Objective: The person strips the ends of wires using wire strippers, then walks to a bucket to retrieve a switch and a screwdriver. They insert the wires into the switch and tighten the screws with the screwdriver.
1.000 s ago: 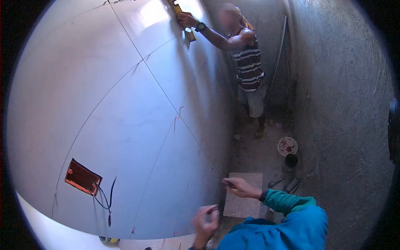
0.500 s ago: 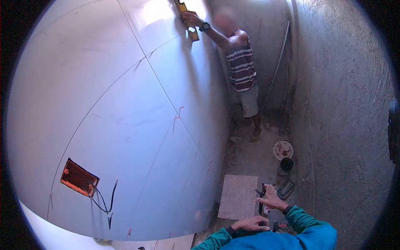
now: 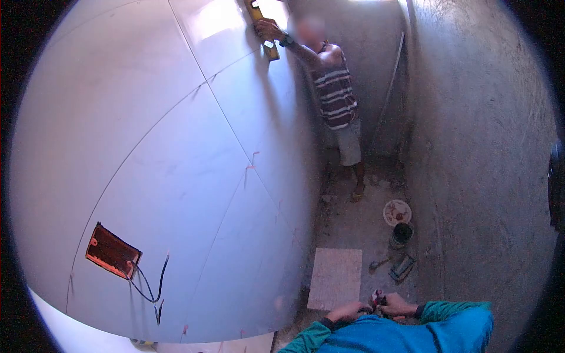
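Observation:
Close in front of my body, my right hand (image 3: 401, 306) is closed round a small black and red tool (image 3: 378, 299), its exact kind hard to make out. My left hand (image 3: 346, 311) is closed right beside it, fingers curled toward the dark end of the tool. Whatever those left fingers grip is mostly hidden. A pale square tile (image 3: 335, 276) lies on the floor just beyond my left hand. Past my right hand lie a rectangular float-like tool (image 3: 402, 267) and a small tool with a handle (image 3: 378, 265).
A co-worker (image 3: 336, 88) stands ahead, one hand holding a yellow spirit level (image 3: 263, 29) against the large-tiled wall (image 3: 176, 176). Wires (image 3: 158, 294) hang from an electrical box (image 3: 113, 251). A dark bucket (image 3: 401, 234) and white round container (image 3: 397, 213) stand by the rough right wall (image 3: 482, 176).
My right hand has drawn back from over the floor tools toward my body and the left hand. The hands now meet at the black and red tool. The co-worker has barely moved.

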`<state>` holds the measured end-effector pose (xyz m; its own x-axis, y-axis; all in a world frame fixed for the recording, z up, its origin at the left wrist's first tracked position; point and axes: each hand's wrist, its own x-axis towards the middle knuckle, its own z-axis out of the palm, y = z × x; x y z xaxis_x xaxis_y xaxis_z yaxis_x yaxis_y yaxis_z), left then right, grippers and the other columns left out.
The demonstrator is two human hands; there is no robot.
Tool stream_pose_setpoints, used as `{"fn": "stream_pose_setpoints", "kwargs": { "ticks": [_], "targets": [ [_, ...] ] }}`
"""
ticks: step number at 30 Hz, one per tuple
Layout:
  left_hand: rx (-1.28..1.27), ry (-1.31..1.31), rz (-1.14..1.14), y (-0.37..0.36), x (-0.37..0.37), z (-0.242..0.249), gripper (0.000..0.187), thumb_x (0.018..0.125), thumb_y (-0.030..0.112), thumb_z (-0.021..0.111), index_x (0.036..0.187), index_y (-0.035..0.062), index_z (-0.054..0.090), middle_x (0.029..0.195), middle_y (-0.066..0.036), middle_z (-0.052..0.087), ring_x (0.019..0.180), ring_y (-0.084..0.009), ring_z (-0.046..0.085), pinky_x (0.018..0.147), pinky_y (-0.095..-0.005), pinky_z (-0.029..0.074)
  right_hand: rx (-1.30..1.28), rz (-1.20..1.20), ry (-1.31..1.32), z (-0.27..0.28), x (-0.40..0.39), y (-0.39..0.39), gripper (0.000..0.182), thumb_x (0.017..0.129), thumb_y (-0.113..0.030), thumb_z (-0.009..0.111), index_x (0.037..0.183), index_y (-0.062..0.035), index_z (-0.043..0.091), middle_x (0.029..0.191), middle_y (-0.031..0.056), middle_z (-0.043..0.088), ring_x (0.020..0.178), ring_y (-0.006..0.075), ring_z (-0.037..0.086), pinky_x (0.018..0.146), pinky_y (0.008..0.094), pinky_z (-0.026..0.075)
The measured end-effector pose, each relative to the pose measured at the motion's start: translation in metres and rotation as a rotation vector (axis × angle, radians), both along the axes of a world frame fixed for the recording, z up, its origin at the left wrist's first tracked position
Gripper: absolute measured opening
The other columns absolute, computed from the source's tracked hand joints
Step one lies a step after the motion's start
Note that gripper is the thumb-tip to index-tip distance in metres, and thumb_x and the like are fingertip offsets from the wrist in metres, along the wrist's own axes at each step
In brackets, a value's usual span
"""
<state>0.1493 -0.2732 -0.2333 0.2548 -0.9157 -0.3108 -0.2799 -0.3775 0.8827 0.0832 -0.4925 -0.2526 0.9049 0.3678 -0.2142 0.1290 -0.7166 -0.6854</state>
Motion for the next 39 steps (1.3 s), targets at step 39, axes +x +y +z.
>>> {"fn": "stream_pose_setpoints", "kwargs": {
  "ticks": [39],
  "targets": [
    [0.291, 0.166, 0.060, -0.046, 0.043, -0.089, 0.026, 0.079, 0.022, 0.053, 0.096, 0.0026, 0.060, 0.094, -0.020, 0.063, 0.083, -0.0345, 0.060, 0.071, -0.0458, 0.046, 0.073, 0.114, 0.355, 0.054, -0.002, -0.039, 0.039, 0.084, -0.022, 0.056, 0.123, -0.0177, 0.054, 0.090, 0.0113, 0.066, 0.072, 0.0159, 0.061, 0.067, 0.0358, 0.047]
  ]
}}
